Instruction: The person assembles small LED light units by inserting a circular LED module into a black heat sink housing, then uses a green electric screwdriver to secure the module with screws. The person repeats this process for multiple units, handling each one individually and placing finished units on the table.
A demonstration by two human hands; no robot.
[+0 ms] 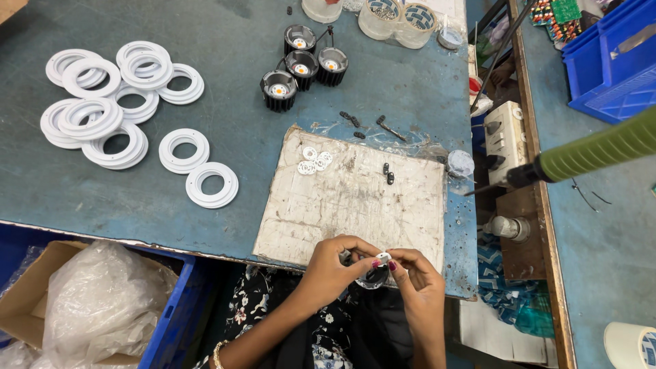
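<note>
My left hand [333, 266] and my right hand [417, 273] meet at the near table edge, over my lap. Together they pinch a small white disc [383, 257] on top of a black finned lamp body [372, 277], which my fingers mostly hide. Just beyond them lies a worn white work board [355, 205] with a few small white discs [314, 160] and black clips [388, 173] on it. Further back stand several black finned lamp bodies [301, 68] with orange centres.
Several white plastic rings [123, 102] lie at the left of the blue-green table [225, 41]. Tape rolls [400, 20] stand at the back. A green-handled power screwdriver [588, 152] hangs at right near a switch box [507, 133]. A blue crate with a cardboard box and plastic bag [96, 304] sits lower left.
</note>
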